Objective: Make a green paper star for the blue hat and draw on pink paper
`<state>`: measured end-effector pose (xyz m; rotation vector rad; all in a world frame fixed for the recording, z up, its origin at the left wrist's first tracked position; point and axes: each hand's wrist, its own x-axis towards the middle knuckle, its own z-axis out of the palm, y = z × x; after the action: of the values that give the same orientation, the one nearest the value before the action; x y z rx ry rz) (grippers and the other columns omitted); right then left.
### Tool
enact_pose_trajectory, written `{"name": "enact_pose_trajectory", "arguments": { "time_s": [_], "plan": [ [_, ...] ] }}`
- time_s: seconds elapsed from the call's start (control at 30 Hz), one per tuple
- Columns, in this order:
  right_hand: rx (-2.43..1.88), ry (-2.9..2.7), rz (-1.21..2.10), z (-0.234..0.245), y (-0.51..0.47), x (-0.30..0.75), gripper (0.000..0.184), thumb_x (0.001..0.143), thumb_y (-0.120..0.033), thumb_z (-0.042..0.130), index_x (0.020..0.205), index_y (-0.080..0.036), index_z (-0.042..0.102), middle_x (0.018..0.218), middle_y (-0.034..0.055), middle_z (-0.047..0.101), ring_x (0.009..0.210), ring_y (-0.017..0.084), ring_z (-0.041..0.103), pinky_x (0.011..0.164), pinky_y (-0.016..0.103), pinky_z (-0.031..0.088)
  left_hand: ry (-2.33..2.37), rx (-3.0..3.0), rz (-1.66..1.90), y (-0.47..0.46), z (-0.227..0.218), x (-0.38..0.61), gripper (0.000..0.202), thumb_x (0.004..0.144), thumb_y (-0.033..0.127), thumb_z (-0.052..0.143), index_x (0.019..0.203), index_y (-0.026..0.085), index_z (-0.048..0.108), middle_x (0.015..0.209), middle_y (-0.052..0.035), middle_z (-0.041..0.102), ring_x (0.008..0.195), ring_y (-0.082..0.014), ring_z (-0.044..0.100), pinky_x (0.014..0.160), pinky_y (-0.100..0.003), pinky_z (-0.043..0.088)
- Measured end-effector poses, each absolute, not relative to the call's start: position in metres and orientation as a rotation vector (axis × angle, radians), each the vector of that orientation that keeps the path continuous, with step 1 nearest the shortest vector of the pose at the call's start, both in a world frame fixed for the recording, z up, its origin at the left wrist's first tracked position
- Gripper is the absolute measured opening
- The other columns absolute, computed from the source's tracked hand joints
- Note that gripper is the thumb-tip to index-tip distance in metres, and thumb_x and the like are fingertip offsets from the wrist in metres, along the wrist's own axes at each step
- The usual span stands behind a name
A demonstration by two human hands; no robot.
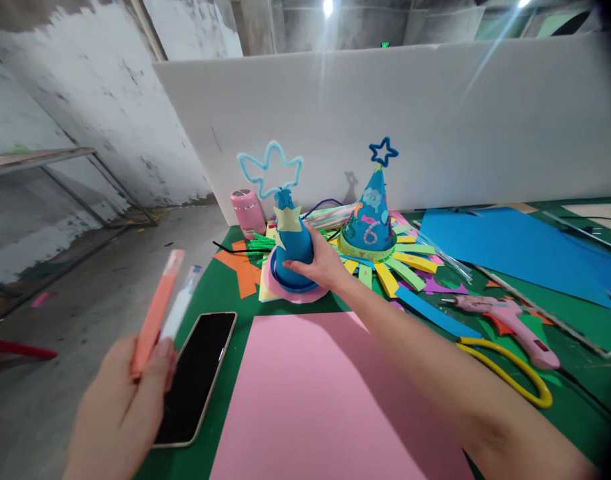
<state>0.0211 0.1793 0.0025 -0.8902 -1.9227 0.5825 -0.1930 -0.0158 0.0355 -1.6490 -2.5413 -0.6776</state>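
Observation:
My left hand [128,400], low on the left, is closed around two slim markers. One marker is coral with a pale end [155,313]; the other is white [180,310]. My right hand [322,260] reaches over the pink sheet [305,393] and grips the lower side of a blue paper cone hat [294,248]. Pale yellow stars decorate that hat, and a light-blue pipe-cleaner shape [271,167] tops it. The hat stands on a round pink brim. A second blue cone hat [369,223], with a dark-blue star on top, stands to its right.
A phone [200,373] lies beside the pink sheet. To the right are yellow-handled scissors [510,363], a pink glue gun [510,320] and a large blue sheet [510,247]. A pink container [248,213] stands behind the hat. A white board [385,120] borders the table's back.

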Motion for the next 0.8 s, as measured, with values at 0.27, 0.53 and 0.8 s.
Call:
{"name": "enact_pose_trajectory", "arguments": {
  "time_s": [0.27,0.53,0.8],
  "plan": [
    [-0.923,-1.903,0.547,0.004,0.170,0.037,0.083,0.065,-0.051,0.062,0.130,-0.012,0.029,0.135,0.0174,0.034,0.123,0.028,0.030,0.099,0.042,0.027,-2.645,-1.888,-1.148,-0.034,0.011,-0.134,0.021,0.076,0.051,0.037,0.077,0.031,0.041,0.055,0.0029,0.047,0.051,-0.0221,0.049,0.047,-0.032,0.039],
    [-0.824,-2.174,0.287,0.007,0.066,0.091,0.039,0.084,-0.019,0.041,0.122,-0.020,0.038,0.077,0.0029,0.061,0.065,0.015,0.055,0.061,0.028,0.041,-2.675,-2.338,-1.292,-0.016,0.006,-0.088,0.023,0.080,0.047,0.037,0.069,0.027,0.039,0.055,0.0034,0.034,0.049,-0.0170,0.040,0.045,-0.028,0.034],
    [-1.048,-2.286,-0.091,-0.024,0.038,0.119,0.030,0.084,-0.018,0.042,0.113,-0.014,0.051,0.066,0.0047,0.065,0.057,0.018,0.056,0.052,0.031,0.034,-2.787,-2.722,-1.523,-0.012,-0.007,-0.042,0.025,0.083,0.047,0.034,0.074,0.024,0.041,0.063,0.0022,0.037,0.057,-0.0148,0.039,0.051,-0.026,0.036]
  ]
}}
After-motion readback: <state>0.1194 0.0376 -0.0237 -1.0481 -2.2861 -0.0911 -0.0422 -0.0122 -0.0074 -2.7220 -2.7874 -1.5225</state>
